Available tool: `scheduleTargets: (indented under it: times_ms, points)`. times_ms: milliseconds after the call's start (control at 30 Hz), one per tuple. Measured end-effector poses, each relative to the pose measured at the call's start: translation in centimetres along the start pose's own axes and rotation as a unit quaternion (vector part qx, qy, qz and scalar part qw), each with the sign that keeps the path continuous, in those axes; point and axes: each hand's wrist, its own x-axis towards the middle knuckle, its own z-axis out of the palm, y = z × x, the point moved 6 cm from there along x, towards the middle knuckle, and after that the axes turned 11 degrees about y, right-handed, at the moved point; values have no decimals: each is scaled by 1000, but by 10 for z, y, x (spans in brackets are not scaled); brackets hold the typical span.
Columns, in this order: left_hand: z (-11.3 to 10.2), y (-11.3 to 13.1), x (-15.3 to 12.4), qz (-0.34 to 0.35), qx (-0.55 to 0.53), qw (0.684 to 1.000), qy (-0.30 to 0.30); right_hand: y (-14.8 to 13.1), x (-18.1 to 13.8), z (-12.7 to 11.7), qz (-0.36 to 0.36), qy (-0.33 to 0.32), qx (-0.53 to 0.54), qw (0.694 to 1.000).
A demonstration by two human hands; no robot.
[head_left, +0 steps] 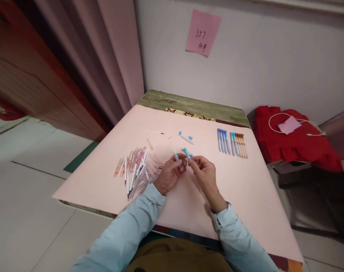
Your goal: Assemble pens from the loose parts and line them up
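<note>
Just in front of the loose pen parts pile [134, 166] on the bench [245, 189], the left hand [169, 174] fingers pinch a pale barrel [176, 155]; the right hand [204, 172] fingers pinch a blue cap piece [187, 153], seemingly mid-assembly; joining them likely needs careful alignment

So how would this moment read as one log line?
left hand: holds pale pen part | right hand: holds blue pen part | pile of pen parts left

Hands: 2, left hand [169, 174] and right hand [205, 172].
Finished pens [232, 142], row right of centre: about 10, blue and orange.
Loose parts pile [134, 168], left of centre: too many to count.
Blue pieces [186, 138]: about 2.
Refill [154, 132]: 1.
Pink note [202, 32], top: 1.
</note>
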Motion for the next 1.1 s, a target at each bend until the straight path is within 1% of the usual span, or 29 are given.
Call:
scheduleTargets:
  times_ms: [67,133,233,367,467,567,667,733,867,967,1033,1100]
  points:
    - [-1,-1,0,8,6,1000,23,0,-8,3,7,-26,17,999]
    - [-1,-3,0,4,10,999,31,-1,-11,5,8,-33,23,999]
    - [1,-4,-2,6,24,999,38,-3,-11,4,14,-23,40,999]
    - [3,-3,-3,35,38,998,42,-4,-10,1,26,-11,65,997]
    - [2,-3,-3,40,38,998,41,-6,-11,1,18,-8,62,998]
    - [-1,-8,-1,4,14,999,46,-6,-13,1,-1,-2,41,999]
    - [3,-14,1,-43,-27,998,22,-7,-15,2,-18,4,18,1000]
    - [7,-17,1,-68,-41,997,7,-9,-17,2,-43,7,-5,999]
    - [10,-18,1,-89,-38,995,3,-19,-22,1,-125,23,-72,989]
    - [9,-19,1,-111,-56,992,0,-23,-25,1,-171,28,-100,980]
    - [7,-18,1,-120,-74,990,-2,-24,-24,-1,-176,34,-95,979]
    - [4,-17,3,-119,-86,989,-2,-24,-21,-4,-167,52,-101,979]
